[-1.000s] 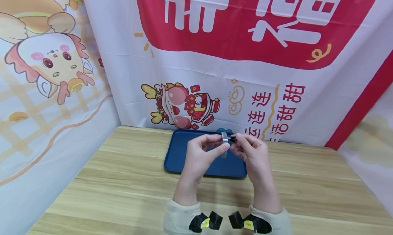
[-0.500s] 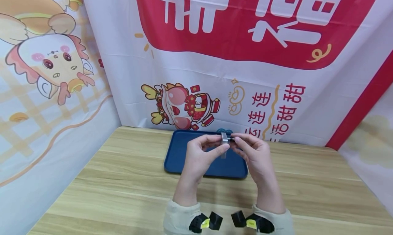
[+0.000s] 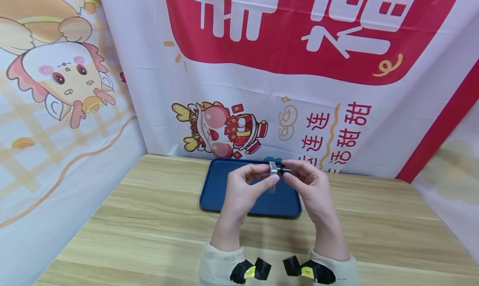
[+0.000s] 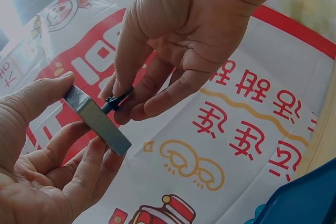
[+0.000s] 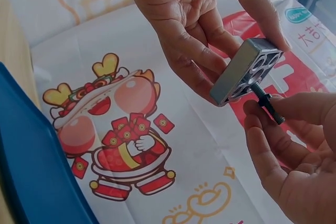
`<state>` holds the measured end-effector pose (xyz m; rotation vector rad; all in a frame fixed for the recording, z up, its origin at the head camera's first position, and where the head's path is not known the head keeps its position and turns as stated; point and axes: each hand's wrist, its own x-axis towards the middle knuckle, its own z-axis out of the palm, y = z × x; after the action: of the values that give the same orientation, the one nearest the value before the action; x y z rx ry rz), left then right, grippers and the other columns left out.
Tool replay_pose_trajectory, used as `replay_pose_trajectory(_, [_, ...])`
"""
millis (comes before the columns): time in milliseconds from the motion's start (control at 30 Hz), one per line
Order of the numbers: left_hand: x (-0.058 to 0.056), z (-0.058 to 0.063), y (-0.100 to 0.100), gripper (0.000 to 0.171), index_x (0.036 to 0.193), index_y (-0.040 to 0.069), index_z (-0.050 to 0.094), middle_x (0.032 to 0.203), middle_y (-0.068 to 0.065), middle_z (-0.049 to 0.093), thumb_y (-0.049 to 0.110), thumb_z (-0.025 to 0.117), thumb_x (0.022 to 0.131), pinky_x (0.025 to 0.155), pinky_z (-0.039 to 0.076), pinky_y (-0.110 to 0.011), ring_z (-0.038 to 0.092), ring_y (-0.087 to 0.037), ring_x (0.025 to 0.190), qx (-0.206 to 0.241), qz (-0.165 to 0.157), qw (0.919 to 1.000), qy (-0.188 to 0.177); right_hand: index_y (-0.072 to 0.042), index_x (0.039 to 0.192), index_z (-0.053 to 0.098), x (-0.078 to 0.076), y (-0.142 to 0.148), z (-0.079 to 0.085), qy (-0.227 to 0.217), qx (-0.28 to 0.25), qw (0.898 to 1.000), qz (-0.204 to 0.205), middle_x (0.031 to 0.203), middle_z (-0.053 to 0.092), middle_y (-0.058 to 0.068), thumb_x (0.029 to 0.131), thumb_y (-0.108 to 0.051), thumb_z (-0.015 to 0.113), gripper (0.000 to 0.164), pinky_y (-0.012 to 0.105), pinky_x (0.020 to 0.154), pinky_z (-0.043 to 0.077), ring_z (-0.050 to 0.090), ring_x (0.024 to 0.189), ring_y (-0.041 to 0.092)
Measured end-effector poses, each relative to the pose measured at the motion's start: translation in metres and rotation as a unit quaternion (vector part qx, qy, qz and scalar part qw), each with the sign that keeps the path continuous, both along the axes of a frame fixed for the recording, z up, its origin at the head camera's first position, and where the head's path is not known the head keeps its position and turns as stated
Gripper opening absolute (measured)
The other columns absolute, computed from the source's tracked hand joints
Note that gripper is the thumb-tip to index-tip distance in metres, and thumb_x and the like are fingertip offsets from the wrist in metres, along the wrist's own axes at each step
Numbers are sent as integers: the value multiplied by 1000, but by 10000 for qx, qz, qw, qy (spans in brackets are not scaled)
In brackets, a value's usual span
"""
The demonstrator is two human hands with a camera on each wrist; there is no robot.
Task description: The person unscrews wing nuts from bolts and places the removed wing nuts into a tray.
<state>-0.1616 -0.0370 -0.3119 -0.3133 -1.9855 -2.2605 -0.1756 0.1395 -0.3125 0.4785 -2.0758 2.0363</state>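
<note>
Left hand (image 3: pixel 243 185) pinches block (image 5: pixel 239 72); right hand (image 3: pixel 311 184), seemingly, jutting bolt (image 5: pixel 264 100).

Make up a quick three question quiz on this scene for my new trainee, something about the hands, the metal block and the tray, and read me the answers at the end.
1. True or false: the left hand holds the metal block.
2. What colour is the tray on the table? a) red, b) blue, c) green.
3. Fill the gap: the right hand has its fingertips at a dark nut on a threaded ____ that sticks out from the block.

Key: 1. True. 2. b, blue. 3. Bolt.
</note>
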Motion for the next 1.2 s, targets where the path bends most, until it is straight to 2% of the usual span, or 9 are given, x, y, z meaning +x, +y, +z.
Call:
replay_pose_trajectory(200, [0, 0, 0, 32, 116, 5, 72, 113, -12, 71, 15, 78, 87, 90, 56, -30, 65, -17, 102, -2, -9, 10000, -18, 5, 125, 61, 0, -1, 1, 146, 276, 9994, -160, 96, 70, -10, 94, 0, 63, 31, 18, 78, 53, 63, 88, 9])
replay_pose_trajectory(533, [1, 1, 0, 32, 116, 4, 72, 113, -12, 71, 14, 78, 87, 89, 56, -29, 65, -16, 102, 26, -39, 10000, -5, 5, 122, 62, 0, -3, 2, 281, 448, 9979, -367, 96, 68, -11, 93, 6, 61, 29, 16, 75, 52, 61, 88, 7])
replay_pose_trajectory(633, [2, 1, 0, 32, 116, 4, 72, 112, -12, 72, 14, 78, 86, 89, 55, -30, 66, -16, 101, 24, -21, 10000, -23, 3, 124, 61, 1, -3, 4, 79, 321, 9987, -378, 101, 68, -9, 98, 4, 53, 28, 17, 82, 54, 62, 95, 9])
replay_pose_trajectory(767, [2, 1, 1, 31, 115, 5, 72, 110, -12, 72, 14, 78, 86, 89, 55, -30, 66, -16, 101, 11, -17, 10000, -11, 0, 123, 60, 3, -3, 8, -346, -307, 9976, -522, 107, 67, -5, 102, -1, 38, 30, 24, 90, 55, 61, 103, 14])
replay_pose_trajectory(867, [1, 0, 1, 31, 115, 4, 72, 110, -12, 72, 14, 78, 86, 88, 55, -30, 66, -16, 101, 10, -18, 10000, 21, -3, 115, 64, 3, -5, 11, -636, -745, 9929, -679, 95, 67, -3, 107, -13, 38, 29, 27, 81, 53, 60, 90, 14])
replay_pose_trajectory(1000, [1, 1, 2, 31, 115, 4, 72, 110, -12, 73, 14, 79, 86, 87, 55, -30, 67, -17, 101, 18, -22, 10000, 20, -10, 102, 68, 3, -6, 11, -941, -840, 9895, -710, 75, 61, -4, 108, -31, 41, 35, 24, 68, 47, 56, 71, 11])
replay_pose_trajectory(1200, [1, 1, 2, 31, 115, 4, 72, 111, -12, 72, 15, 79, 86, 88, 56, -30, 67, -17, 101, -6, -15, 10000, 7, -16, 87, 70, 4, -10, 10, -1122, -987, 9869, -609, 67, 58, -4, 106, -33, 44, 37, 20, 60, 41, 54, 63, 9])
